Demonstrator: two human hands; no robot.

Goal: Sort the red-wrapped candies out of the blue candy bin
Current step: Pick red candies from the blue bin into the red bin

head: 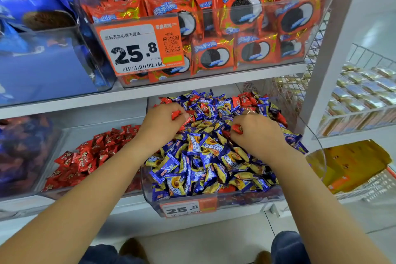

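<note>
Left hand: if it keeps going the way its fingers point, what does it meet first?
Probably the red candies mixed into the blue ones at the back of the blue candy bin, just past the left hand; depth is hard to judge.

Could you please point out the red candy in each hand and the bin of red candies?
Left hand's red candy (pixel 176 114), head view, on its wrapper.
Right hand's red candy (pixel 237 128), head view, on its wrapper.
Red candy bin (pixel 74 133), head view, clear back wall.
</note>
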